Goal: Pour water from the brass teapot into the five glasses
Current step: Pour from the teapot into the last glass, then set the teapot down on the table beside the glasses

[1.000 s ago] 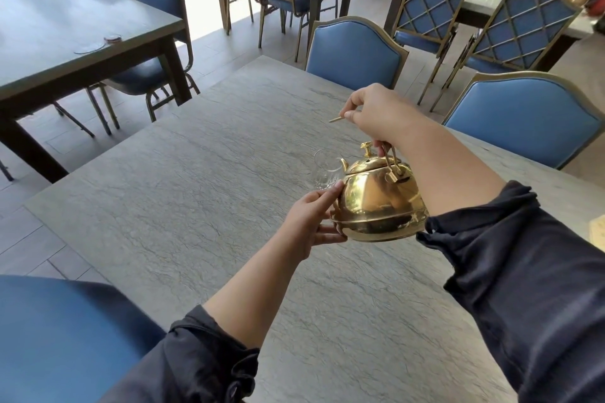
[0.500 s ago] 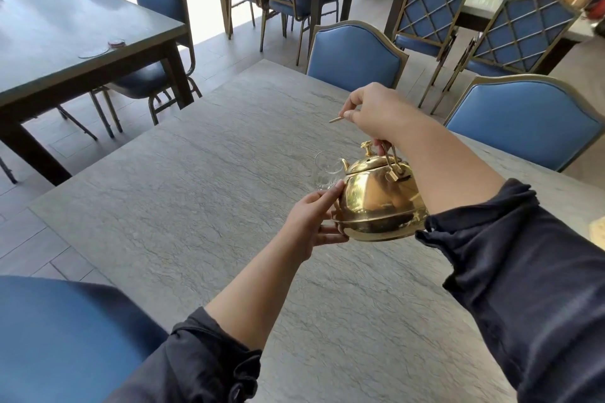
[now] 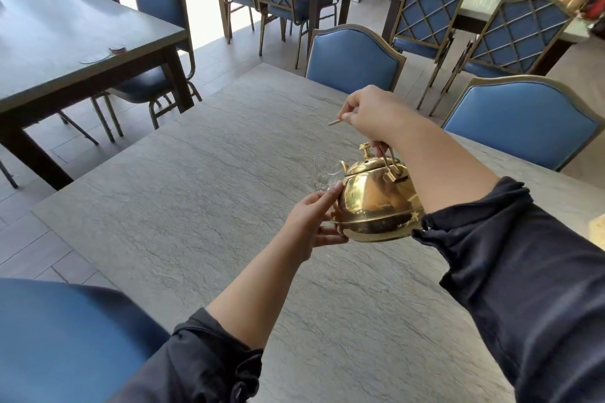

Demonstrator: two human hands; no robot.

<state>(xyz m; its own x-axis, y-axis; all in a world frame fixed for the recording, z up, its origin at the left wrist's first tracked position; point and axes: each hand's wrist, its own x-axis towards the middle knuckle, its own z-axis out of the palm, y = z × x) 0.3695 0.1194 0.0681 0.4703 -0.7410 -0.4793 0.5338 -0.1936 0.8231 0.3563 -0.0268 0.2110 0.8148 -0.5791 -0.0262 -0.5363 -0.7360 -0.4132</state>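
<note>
While your right hand (image 3: 376, 114) is curled shut around the thin wire handle (image 3: 388, 159) of the brass teapot (image 3: 379, 203), its knuckles face up and the wrist bends downward, so the pot hangs beneath it above the grey stone-patterned table (image 3: 196, 206). One end of the handle pokes out to the left from between your thumb and forefinger. Your right forearm comes in from the near right, its dark sleeve (image 3: 523, 271) pushed up past the wrist and passing just beside the pot's right flank.

Your left hand (image 3: 314, 222) is half open — fingers spread rather than clenched. The forefinger lies along the pot's left shoulder, the lower fingers reach under its base rim, and the palm faces the brass. That arm stretches straight out from the near left, sleeve bunched above the forearm.

The teapot is tipped away from you, lid on with its knob (image 3: 365, 149) upright-ish, and the short spout (image 3: 343, 165) points to the far left at a clear glass (image 3: 325, 172) standing on the table. The spout tip sits at the glass's rim; whether water is running I cannot tell — the glass is too transparent and small here. Only this one glass shows, partly hidden behind the pot.
</note>
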